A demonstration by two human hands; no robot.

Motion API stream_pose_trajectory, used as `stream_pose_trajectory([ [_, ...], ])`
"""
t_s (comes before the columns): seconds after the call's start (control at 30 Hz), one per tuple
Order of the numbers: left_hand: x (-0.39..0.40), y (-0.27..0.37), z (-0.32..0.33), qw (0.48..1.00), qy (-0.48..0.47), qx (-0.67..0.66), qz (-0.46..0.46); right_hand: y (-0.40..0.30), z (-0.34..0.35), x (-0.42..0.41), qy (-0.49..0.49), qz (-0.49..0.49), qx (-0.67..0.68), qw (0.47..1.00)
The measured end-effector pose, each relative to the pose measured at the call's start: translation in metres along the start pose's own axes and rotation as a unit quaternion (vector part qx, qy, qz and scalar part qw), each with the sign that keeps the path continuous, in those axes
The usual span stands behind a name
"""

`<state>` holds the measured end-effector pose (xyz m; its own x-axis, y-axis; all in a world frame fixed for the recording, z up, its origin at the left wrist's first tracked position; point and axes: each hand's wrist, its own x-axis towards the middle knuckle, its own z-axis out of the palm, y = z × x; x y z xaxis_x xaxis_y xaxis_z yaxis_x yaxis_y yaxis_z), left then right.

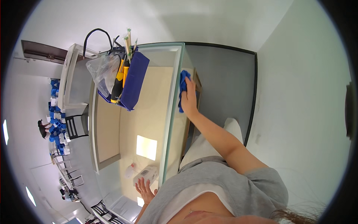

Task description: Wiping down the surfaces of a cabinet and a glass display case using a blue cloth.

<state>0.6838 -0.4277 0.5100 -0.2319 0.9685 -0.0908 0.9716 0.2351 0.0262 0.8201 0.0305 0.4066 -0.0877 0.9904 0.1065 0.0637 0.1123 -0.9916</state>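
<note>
My right hand [189, 96] presses a bunched blue cloth [183, 89] against the upright front pane of a glass-topped case [171, 112], just below its edge. The arm reaches across in front of my body. Lower left, my left hand [145, 191] is spread over the glass top, beside a white printed box [146, 175]; whether it touches the box cannot be told. A small clear bottle with a red tip [129, 170] is near the box. On the far end of the case sits a dark blue plastic bin [135, 81] with yellow-and-black-handled tools, brushes and a clear plastic bag [105, 72].
A wall [296, 112] stands close on my right, with grey floor [223, 72] between it and the case. Beyond the case are a black chair [77, 127], a white-framed table [67, 84], stacked blue and white bins [57, 123] and a distant person [43, 129].
</note>
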Motion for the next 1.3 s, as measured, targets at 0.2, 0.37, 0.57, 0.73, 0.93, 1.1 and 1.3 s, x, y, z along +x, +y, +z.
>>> stream_pose_trajectory([
  [0.2,0.09,0.062,-0.018,0.953,0.132,-0.182,-0.205,0.106,0.027,-0.037,-0.005,0.301,-0.08,0.95],
  [0.37,0.228,0.125,-0.034,0.971,0.168,-0.16,-0.051,0.058,0.015,-0.044,-0.107,0.374,0.005,0.921],
  [0.57,0.401,0.186,-0.072,0.979,0.168,-0.013,0.112,-0.026,-0.006,0.054,-0.024,0.144,0.044,0.988],
  [0.73,0.493,0.191,-0.073,0.983,0.169,-0.038,0.059,0.055,-0.021,0.077,-0.11,0.221,-0.068,0.967],
  [0.93,0.503,0.175,-0.048,0.994,0.098,-0.034,-0.046,-0.006,-0.022,0.069,-0.137,0.181,-0.086,0.97],
  [1.1,0.499,0.18,-0.059,0.994,0.094,-0.04,-0.051,-0.02,-0.034,0.084,-0.169,0.152,-0.07,0.971],
  [1.3,0.501,0.185,-0.063,0.994,0.078,-0.05,-0.05,0.061,-0.017,0.131,-0.182,0.393,-0.122,0.893],
])
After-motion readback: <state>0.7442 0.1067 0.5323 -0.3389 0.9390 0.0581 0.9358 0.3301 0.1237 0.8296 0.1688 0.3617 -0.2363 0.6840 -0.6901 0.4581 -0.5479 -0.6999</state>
